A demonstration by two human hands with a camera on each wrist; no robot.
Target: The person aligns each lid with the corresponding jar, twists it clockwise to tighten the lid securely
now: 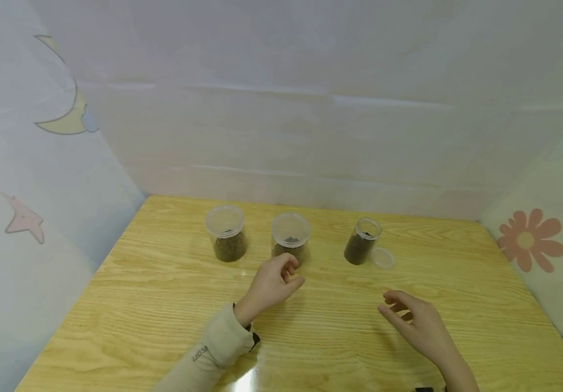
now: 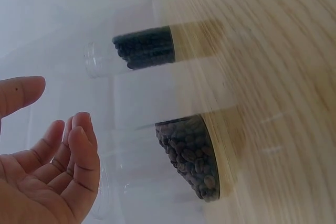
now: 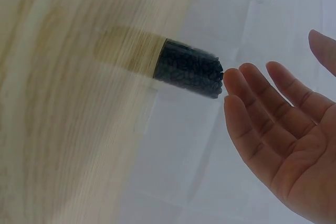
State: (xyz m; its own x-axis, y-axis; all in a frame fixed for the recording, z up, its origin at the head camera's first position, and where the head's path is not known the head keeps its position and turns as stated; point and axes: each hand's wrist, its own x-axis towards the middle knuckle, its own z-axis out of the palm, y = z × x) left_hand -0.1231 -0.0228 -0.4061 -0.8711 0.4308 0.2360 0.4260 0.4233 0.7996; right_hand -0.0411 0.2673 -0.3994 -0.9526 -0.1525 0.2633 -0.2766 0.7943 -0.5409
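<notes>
My left hand (image 1: 273,282), fingers loosely bent and holding nothing, is just in front of the middle clear jar (image 1: 290,228) and overlaps its lower part. In the left wrist view that jar shows coffee beans (image 2: 191,156) in its bottom, and the thumb stands apart from the fingers. Over the front right of the table, my right hand (image 1: 421,326) is likewise bare, with softly curved fingers. Nearest to it stand a narrower clear jar (image 1: 359,248) of dark beans (image 3: 189,69) and a small translucent lid (image 1: 383,258) lying flat beside it.
To the left of the middle jar stands another wide clear jar (image 1: 226,239), partly filled with brown contents. All the jars are in a row near the back of the wooden table (image 1: 164,305). Pale cloth walls (image 1: 281,136) with printed shapes rise behind and at both sides.
</notes>
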